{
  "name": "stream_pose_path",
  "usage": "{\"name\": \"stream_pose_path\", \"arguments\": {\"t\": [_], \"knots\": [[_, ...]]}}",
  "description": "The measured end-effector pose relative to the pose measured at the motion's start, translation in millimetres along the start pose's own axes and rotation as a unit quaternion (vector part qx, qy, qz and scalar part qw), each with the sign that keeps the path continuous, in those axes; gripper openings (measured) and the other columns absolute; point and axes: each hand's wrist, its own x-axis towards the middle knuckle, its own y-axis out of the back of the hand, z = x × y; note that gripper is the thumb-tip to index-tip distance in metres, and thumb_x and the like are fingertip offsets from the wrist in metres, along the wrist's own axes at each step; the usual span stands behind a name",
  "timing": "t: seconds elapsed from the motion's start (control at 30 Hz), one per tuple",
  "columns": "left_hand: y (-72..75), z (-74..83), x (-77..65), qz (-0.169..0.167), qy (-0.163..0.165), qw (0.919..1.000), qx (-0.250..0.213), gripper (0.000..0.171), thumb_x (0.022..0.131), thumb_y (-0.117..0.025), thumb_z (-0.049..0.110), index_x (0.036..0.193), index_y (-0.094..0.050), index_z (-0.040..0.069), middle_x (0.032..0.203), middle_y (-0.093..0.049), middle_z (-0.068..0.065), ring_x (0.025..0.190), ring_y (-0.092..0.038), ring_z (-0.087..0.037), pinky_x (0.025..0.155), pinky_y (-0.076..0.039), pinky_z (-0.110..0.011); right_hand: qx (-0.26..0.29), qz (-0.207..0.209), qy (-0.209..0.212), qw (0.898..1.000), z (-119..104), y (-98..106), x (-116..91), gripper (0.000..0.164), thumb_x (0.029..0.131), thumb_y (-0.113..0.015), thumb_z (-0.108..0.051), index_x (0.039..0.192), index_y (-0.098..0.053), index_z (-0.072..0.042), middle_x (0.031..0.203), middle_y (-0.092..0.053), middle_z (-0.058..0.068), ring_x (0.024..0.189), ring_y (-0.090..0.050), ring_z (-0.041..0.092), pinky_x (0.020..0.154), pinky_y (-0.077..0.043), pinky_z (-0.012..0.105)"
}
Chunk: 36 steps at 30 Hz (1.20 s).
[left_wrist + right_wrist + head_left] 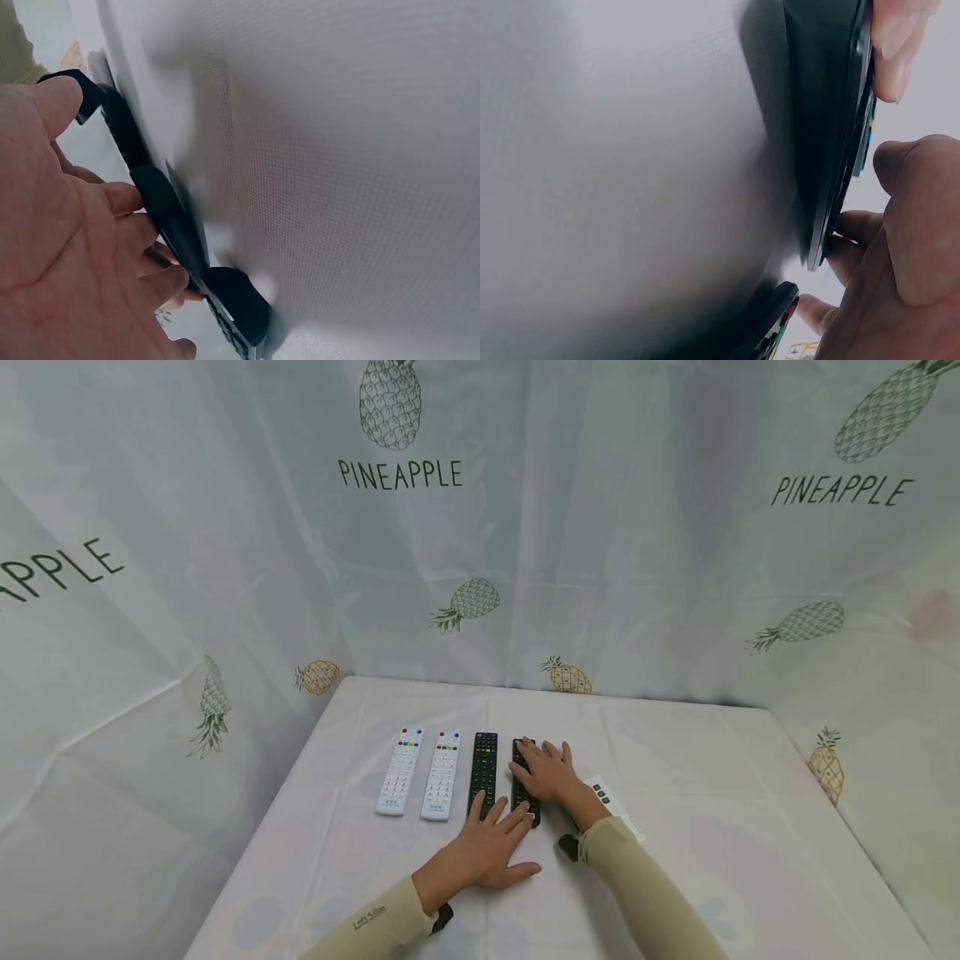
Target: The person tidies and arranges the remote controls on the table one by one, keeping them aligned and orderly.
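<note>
Two black remote controls lie side by side on the cloth: the left one [485,762] and the right one [519,792]. My left hand [487,852] spreads over their near ends, fingertips at the buttons and thumb out to the right. Farther up, my right hand [551,774] reaches across the right remote, its fingers at that remote's far half. In the left wrist view, fingertips meet the edge of a dark remote [176,225]. The right wrist view shows a black remote [821,127] edge-on, with fingers beside its button face.
Two white remotes [400,772] [441,777] stand in line to the left. A white object with dark buttons [604,797] lies partly under my right forearm. Pineapple-printed cloth [600,568] walls the back and sides of the white-covered table [690,760].
</note>
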Motion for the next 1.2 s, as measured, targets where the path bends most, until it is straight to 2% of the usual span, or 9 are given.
{"name": "stream_pose_path", "arguments": {"t": [0.4, 1.2], "knots": [[-6.3, -0.4, 2.7, -0.010, 0.011, 0.9999, 0.008, 0.083, 0.093, -0.032, 0.076, 0.159, -0.023, 0.025, 0.166, -0.018, 0.007, 0.153, -0.020, -0.028, 0.120, -0.011, -0.062, 0.000, -0.001, -0.001, 1.000, -0.2, -0.6, 2.6, 0.062, 0.103, -0.039, -0.051, 0.154, -0.036, -0.016, 0.161, -0.032, 0.006, 0.146, -0.029, 0.044, 0.116, -0.007, 0.069], [-9.1, -0.7, 2.4, 0.019, 0.010, 0.9994, 0.028, 0.083, 0.093, -0.034, 0.075, 0.158, -0.024, 0.024, 0.166, -0.020, 0.005, 0.153, -0.020, -0.029, 0.119, -0.015, -0.063, 0.017, 0.005, -0.003, 1.000, 0.1, -5.7, 6.7, 0.064, 0.102, -0.043, -0.050, 0.154, -0.035, -0.014, 0.162, -0.030, 0.009, 0.146, -0.028, 0.045, 0.117, -0.009, 0.069]]}}
